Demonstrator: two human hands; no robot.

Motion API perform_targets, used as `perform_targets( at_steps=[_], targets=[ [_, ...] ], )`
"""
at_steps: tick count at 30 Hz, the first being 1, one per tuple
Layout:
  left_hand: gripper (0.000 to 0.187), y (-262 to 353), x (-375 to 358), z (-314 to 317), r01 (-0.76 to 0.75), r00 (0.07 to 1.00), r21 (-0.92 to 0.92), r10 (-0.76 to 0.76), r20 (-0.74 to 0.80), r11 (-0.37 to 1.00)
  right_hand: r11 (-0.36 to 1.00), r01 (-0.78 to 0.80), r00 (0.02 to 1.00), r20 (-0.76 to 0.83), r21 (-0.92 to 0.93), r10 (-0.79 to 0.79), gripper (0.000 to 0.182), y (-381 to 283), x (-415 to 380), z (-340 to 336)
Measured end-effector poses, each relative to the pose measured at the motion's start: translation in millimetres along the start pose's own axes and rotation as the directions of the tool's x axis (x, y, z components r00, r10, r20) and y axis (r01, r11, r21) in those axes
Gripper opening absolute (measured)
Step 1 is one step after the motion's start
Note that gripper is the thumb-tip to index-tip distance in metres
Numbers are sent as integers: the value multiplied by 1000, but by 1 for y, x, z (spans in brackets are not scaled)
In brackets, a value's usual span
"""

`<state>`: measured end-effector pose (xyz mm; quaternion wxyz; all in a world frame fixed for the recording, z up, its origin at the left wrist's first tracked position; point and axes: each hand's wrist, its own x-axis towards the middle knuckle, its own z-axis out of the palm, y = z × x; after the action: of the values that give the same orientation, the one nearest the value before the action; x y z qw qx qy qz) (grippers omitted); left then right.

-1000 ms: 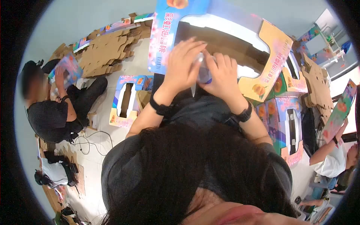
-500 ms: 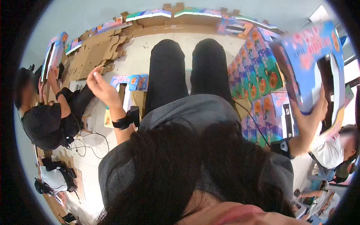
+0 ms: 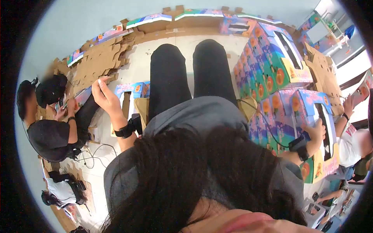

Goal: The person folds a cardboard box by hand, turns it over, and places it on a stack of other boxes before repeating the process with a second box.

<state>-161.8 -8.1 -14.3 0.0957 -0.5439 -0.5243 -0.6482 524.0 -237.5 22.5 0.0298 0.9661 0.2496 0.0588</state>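
Note:
My left hand (image 3: 106, 97) is raised at the left with its fingers loosely stretched and nothing in them. Below and beside it is a blue and pink printed cardboard carton (image 3: 136, 88), partly hidden by my forearm. At the right, my right hand (image 3: 316, 133) has its fingers bent over the top of another printed carton (image 3: 328, 161), beside the long handle slot. That carton stands at the near end of a row of matching cartons (image 3: 268, 110) with orange fruit prints. The tips of the right fingers are partly hidden in the slot.
Behind that row rises a taller stack of cartons (image 3: 266, 58). Flattened brown cardboard (image 3: 99, 58) lies at the back left, and more printed cartons line the wall. Seated co-workers (image 3: 48, 134) are at the left; another person (image 3: 351, 143) is at the right. A cable (image 3: 93, 155) lies on the floor.
My right hand has lowered the carton from a tilted, raised position to the near end of the row. My left hand stays raised. The co-worker at the left has brought their carton down.

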Motion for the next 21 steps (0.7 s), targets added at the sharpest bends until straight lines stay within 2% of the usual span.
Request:
perform_targets(
  at_steps=[2,6,8,11,12,13,14,15,16,18,20,21],
  targets=[
    [29,5,-1,0,-13,1000,23,13,6,1000,994,59,998,8,88,-60,115,3,14,24],
    [31,-2,-1,0,-43,996,30,40,78,999,951,177,969,125,252,-213,125,-8,29,40],
    [30,-11,-3,-2,-61,992,39,56,117,997,961,122,973,163,249,-166,126,-16,33,50],
    [27,-10,-3,-1,-99,986,51,92,136,994,998,38,992,118,43,-43,125,-29,31,47],
    [26,-11,-2,-1,-107,985,46,99,141,993,1000,19,991,134,-21,-16,129,-34,29,30],
    [26,-13,-2,-1,-111,985,50,103,136,993,989,144,989,-39,27,-143,121,-40,25,17],
    [26,-14,-2,-1,-117,985,54,109,135,992,961,270,944,-212,57,-253,113,-47,19,4],
    [25,-14,-2,-3,-112,986,83,100,130,990,827,499,858,-281,259,-429,99,-63,15,-13],
    [25,-15,-2,-4,-113,986,92,101,133,989,602,675,738,-381,427,-557,84,-85,8,-30],
    [26,-19,0,-5,-110,986,106,96,135,988,311,822,523,-415,477,-745,62,-151,-33,-64],
    [28,-27,1,-10,-62,982,171,29,189,983,96,860,252,-253,502,-934,62,-210,-66,-85],
    [29,-31,1,-12,-26,977,202,-18,211,979,-15,844,104,-191,536,-976,59,-240,-78,-87]
  ],
)
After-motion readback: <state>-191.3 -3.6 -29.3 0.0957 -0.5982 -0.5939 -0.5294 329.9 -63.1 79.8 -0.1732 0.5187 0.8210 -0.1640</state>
